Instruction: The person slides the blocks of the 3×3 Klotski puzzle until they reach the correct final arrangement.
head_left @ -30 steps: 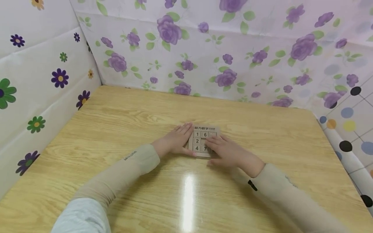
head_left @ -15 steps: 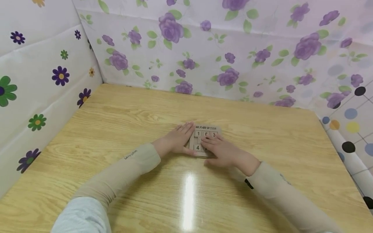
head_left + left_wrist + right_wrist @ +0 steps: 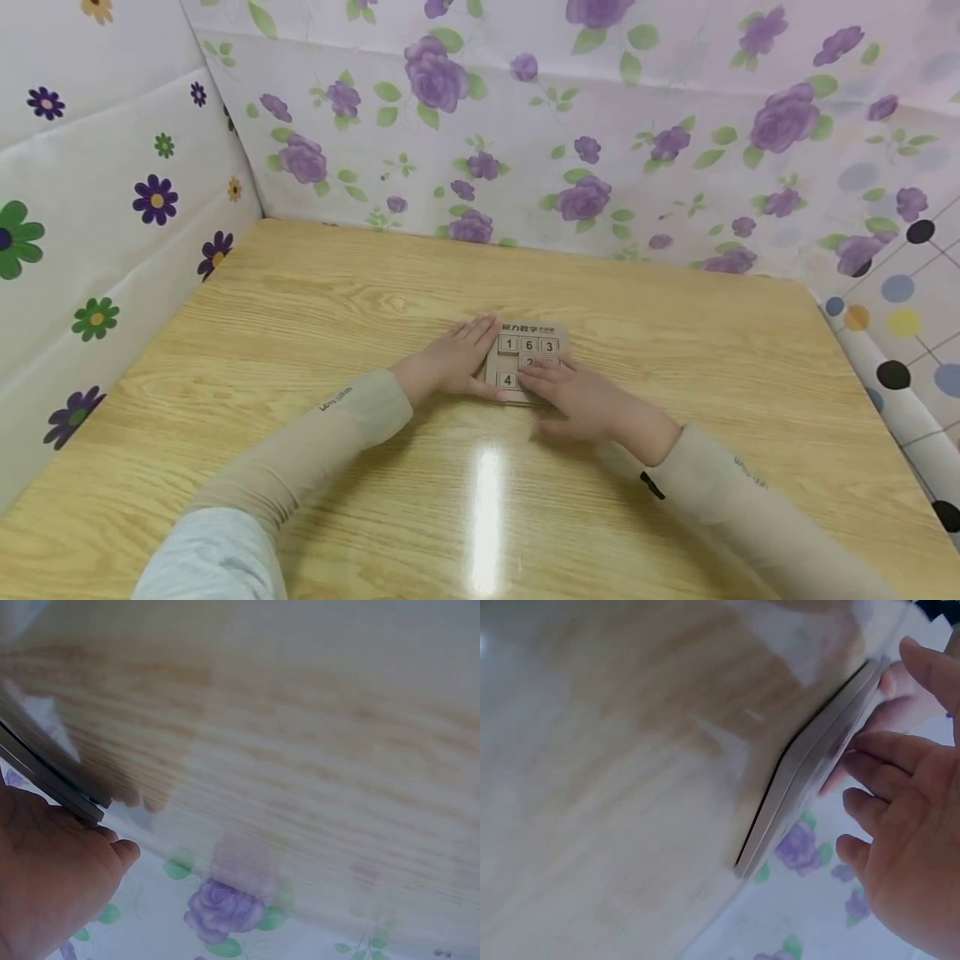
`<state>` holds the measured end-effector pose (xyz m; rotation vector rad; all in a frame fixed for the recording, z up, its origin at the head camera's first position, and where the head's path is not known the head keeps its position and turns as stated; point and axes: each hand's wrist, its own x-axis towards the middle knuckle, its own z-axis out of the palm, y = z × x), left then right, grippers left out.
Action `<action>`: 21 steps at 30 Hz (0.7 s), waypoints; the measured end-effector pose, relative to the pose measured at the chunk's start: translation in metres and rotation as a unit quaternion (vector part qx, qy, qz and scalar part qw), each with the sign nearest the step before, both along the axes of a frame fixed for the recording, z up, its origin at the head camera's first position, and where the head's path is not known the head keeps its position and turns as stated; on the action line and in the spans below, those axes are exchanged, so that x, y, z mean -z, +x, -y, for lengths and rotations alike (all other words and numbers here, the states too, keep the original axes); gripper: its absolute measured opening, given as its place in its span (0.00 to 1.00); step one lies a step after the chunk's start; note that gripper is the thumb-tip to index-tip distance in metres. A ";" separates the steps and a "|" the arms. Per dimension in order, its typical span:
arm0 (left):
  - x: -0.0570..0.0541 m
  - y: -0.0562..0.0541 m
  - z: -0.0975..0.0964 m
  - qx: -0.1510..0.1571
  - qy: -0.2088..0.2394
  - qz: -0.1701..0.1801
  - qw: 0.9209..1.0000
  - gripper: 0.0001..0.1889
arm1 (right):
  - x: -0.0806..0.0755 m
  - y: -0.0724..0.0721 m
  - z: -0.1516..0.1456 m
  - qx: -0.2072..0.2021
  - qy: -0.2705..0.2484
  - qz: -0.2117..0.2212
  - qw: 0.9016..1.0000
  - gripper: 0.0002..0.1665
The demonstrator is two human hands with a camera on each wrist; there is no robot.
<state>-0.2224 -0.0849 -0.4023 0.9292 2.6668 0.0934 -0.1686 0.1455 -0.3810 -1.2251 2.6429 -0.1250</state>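
Observation:
A small number sliding puzzle (image 3: pixel 528 327) lies flat on the wooden table, dark print along its far edge. Tiles 1, 6 and 3 fill its top row. The left slot of the middle row is vacant, with tile 2 (image 3: pixel 529 361) partly visible beside it and tile 4 (image 3: pixel 507 380) below. My left hand (image 3: pixel 456 360) rests along the left side, fingers straight and thumb near the front corner. My right hand (image 3: pixel 581 400) reaches over from the right, fingers extended across the tiles and hiding the lower right. In the right wrist view its fingers (image 3: pixel 877 776) stand just above the puzzle's surface.
The wooden table (image 3: pixel 360 517) spreads around the puzzle, with a bright light reflection in front. A purple-flowered cloth (image 3: pixel 525 142) hangs at the back. Another flowered cloth (image 3: pixel 112 250) stands at the left, a dotted one (image 3: pixel 915 333) at the right.
My right fingers swept left over the puzzle, then drew back right. Tile 2 has slid from the left slot into the middle one. My left hand has stayed in place.

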 end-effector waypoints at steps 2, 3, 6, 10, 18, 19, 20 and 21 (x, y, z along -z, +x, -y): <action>0.001 0.000 0.000 -0.001 0.001 0.000 1.000 0.61 | 0.002 0.003 0.004 -0.012 -0.002 0.006 1.000 0.44; 0.001 0.000 0.000 -0.001 0.001 -0.002 1.000 0.61 | 0.002 0.005 0.005 -0.017 -0.003 0.007 1.000 0.44; 0.002 0.000 0.000 0.000 0.004 -0.006 1.000 0.61 | 0.003 0.006 0.008 -0.025 0.000 0.002 1.000 0.43; 0.001 -0.001 0.000 -0.002 -0.001 -0.008 1.000 0.61 | 0.002 0.003 0.010 -0.022 0.006 -0.006 1.000 0.43; -0.001 -0.001 0.000 0.004 -0.009 -0.010 1.000 0.61 | -0.002 -0.009 0.016 -0.002 0.018 -0.013 1.000 0.44; -0.001 -0.001 0.000 0.005 -0.007 -0.009 1.000 0.61 | -0.002 -0.009 0.016 0.000 0.019 -0.013 1.000 0.44; -0.002 0.000 0.000 0.006 -0.005 -0.008 1.000 0.61 | -0.002 -0.010 0.017 0.000 0.020 -0.015 1.000 0.44; -0.002 0.000 0.000 0.006 -0.005 -0.006 1.000 0.61 | -0.003 -0.010 0.017 0.001 0.021 -0.013 1.000 0.44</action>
